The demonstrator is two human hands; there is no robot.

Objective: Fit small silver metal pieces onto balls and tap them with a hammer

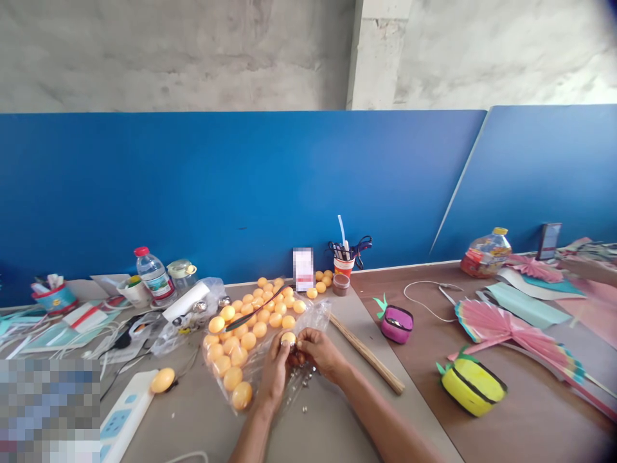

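My left hand [274,372] is closed around an orange ball [288,337], low in the middle of the view. Close beside it, the fingers of my right hand [319,350] are pinched together near the ball; whatever they may hold is too small to make out. A brownish-red round shape shows partly between the hands. Under and beside them lies clear plastic, with small shiny metal pieces [304,409] scattered on the grey tabletop. To the left, a clear plastic bag spreads out with many orange balls [241,395] in it, a dark strap across them.
Thin sticks [366,354] lie in a bundle right of my hands. Farther right are a purple pouch [398,323], a yellow pouch [472,386] and a pink paper fan [515,329]. A power strip [126,411] is at left, a water bottle [155,278] behind. A blue partition [241,186] bounds the back.
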